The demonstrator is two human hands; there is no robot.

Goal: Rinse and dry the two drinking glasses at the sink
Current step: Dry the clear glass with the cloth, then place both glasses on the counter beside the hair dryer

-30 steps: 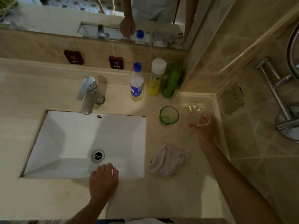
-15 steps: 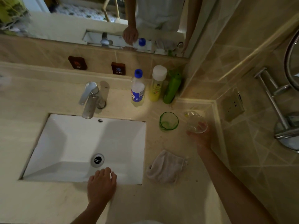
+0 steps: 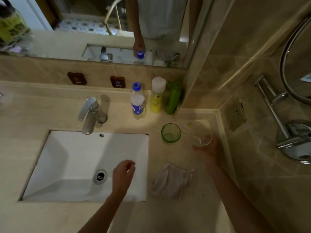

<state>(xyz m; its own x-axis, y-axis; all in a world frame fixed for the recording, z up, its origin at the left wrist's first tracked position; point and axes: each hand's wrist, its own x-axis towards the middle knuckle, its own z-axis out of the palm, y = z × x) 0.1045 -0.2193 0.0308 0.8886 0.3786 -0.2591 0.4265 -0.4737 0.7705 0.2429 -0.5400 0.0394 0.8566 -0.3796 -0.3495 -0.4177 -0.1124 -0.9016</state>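
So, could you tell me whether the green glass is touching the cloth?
Apart. The head view shows bare counter between the green glass and the cloth lying nearer the person.

Both forearms bare, no sleeves in view; pale top seen in mirror reflection.

One wide-angle view, taken from the person's head, looks forward and steeply down on a bathroom counter. The sink fills the lower left of the frame, seen nearly from above, with the faucet above it. The view stands close: both forearms enter from the bottom edge. The mirror runs across the top of the frame, and the tiled side wall bends along the right, curved by the lens.
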